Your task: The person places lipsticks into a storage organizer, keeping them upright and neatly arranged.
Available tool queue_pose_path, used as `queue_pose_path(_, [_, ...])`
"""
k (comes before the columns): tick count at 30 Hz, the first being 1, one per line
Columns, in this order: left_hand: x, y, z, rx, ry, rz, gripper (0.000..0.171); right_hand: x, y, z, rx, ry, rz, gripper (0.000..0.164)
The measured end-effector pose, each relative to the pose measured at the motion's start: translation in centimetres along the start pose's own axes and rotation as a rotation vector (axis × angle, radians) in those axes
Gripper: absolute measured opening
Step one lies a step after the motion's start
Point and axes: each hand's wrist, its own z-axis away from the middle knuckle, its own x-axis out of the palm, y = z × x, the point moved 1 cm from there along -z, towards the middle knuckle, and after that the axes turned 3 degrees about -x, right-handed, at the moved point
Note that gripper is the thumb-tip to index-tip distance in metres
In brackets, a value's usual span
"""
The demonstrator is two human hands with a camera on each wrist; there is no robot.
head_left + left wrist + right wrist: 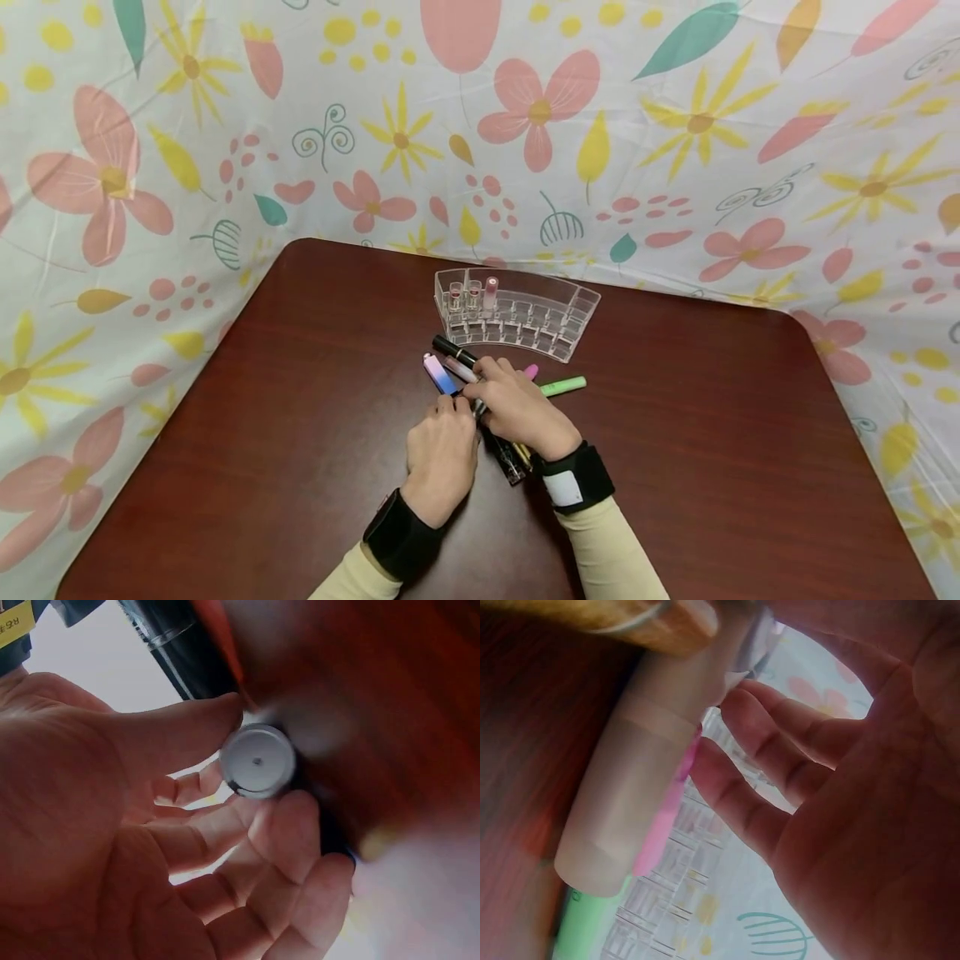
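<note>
My left hand (442, 446) pinches a lipstick (259, 761) between thumb and fingers; its round silver end faces the left wrist camera. My right hand (521, 408) meets it over the pile, thumb and index finger at the silvery tube between the hands. Its other fingers are bent above the other tubes. Around the hands lie a pink-and-blue tube (438, 373), a black tube with a gold band (454, 350), a green tube (562, 386), a pink tube (660, 832) and a pale beige tube (630, 795). The right fingertips are partly hidden.
Behind the pile stands a clear tiered holder (517, 329), with three lipsticks (474, 296) upright at its back left. A black case (506, 458) lies between the wrists on the brown table (315, 400). Flowered cloth (405, 142) hangs behind the table.
</note>
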Motion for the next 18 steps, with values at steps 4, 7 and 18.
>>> queue_pose_path(4, [0.4, -0.1, 0.1, 0.009, 0.016, 0.005, 0.033, 0.3, -0.1, 0.0, 0.013, 0.000, 0.007, 0.037])
queue_pose_path(7, [0.5, -0.1, 0.2, 0.009, 0.019, 0.006, 0.034, 0.4, -0.2, 0.0, 0.018, -0.009, 0.015, 0.038])
queue_pose_path(18, [-7.6, -2.0, -2.2, 0.155, 0.030, 0.395, 0.029, -7.5, -2.1, 2.9, 0.000, 0.323, 0.011, 0.030])
